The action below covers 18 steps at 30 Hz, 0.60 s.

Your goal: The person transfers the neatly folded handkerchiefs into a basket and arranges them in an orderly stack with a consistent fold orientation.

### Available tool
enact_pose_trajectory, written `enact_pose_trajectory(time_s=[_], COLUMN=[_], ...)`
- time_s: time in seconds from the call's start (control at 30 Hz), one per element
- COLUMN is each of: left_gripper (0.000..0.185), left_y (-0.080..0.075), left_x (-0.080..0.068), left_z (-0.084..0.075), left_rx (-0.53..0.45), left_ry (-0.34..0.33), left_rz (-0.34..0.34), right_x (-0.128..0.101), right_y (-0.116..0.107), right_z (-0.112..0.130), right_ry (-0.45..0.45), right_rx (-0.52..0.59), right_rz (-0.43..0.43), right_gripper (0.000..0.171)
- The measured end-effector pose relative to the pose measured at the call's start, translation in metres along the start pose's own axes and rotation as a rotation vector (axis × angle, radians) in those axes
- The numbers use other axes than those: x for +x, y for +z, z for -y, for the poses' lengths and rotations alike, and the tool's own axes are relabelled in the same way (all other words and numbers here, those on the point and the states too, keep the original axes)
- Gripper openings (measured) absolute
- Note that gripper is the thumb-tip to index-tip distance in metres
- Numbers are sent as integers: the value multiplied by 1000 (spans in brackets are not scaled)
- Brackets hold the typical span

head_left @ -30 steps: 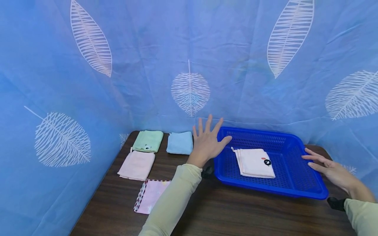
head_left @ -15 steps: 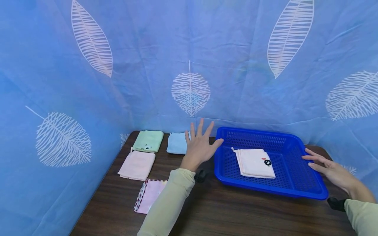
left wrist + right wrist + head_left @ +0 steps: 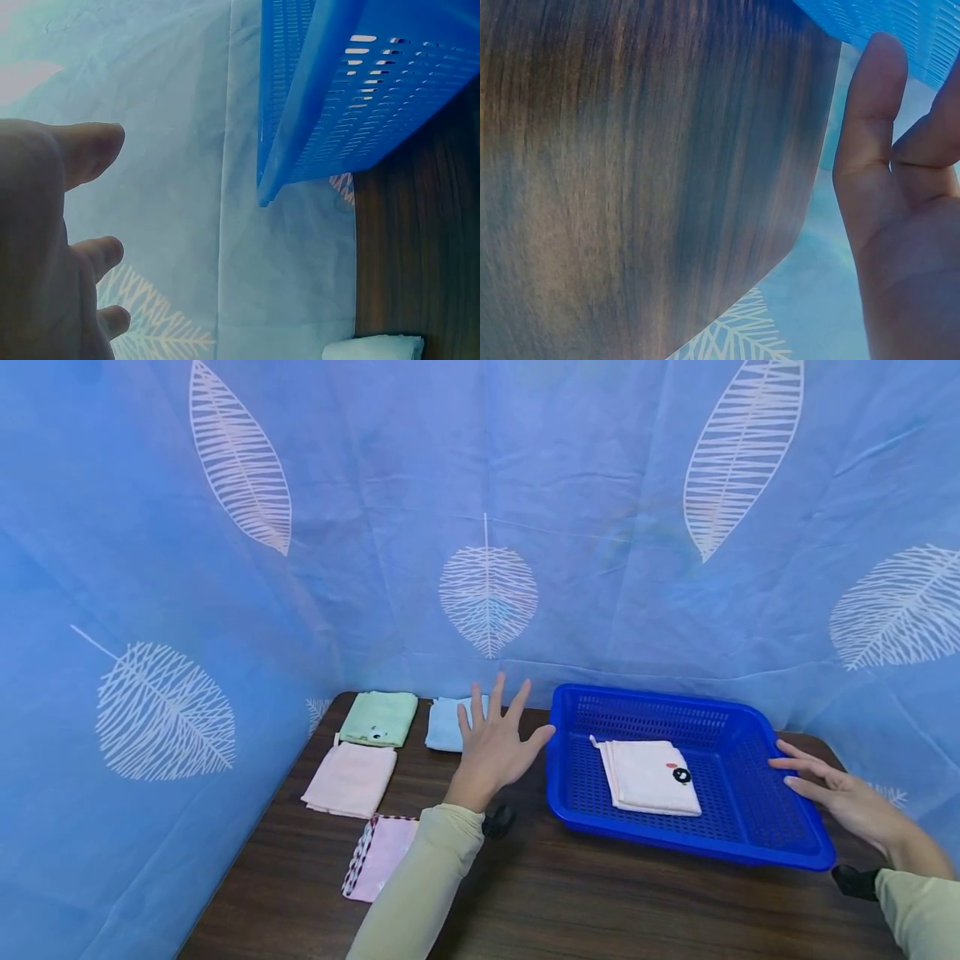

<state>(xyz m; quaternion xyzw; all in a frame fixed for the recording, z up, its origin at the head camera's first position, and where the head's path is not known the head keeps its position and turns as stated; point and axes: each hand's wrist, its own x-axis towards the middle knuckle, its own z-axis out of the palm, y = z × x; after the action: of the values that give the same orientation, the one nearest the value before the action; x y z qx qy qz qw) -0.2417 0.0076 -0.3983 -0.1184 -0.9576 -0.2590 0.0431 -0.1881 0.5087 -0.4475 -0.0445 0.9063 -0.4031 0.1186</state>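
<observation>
I am holding my left hand (image 3: 491,750) released, fingers spread, above the dark wooden surface (image 3: 600,893), just left of the blue perforated plastic basket (image 3: 780,847) and partly in front of the folded light-blue cloth (image 3: 444,727). My grip there is grasping nothing. My right hand (image 3: 843,797) is resting at the basket's right rim, fingers straight and relaxed, touching the edge rather than clenching it. The basket is lying between my two hands, and inside it one folded white cloth with a black-and-red mark (image 3: 648,775) is lying flat. Outside the basket, to my left, I am counting four folded cloths: the light-blue one, one green (image 3: 378,718), one pale pink (image 3: 350,779), and one pink with a patterned border (image 3: 378,858).
</observation>
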Motion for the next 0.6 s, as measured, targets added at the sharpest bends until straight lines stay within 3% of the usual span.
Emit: enact_pose_trajectory(time_s=[0.33,0.6], left_gripper=[76,77], left_y=[-5,-8], left_x=[-12,-26], left_z=[12,23], left_rx=[28,36], left_ry=[-19,-30], left_rz=[1,-20], right_x=[0,1], right_y=[0,1], right_z=[1,-2], right_ry=[27,-24], right_rx=[-51,12], right_rz=[1,-4], right_gripper=[59,53])
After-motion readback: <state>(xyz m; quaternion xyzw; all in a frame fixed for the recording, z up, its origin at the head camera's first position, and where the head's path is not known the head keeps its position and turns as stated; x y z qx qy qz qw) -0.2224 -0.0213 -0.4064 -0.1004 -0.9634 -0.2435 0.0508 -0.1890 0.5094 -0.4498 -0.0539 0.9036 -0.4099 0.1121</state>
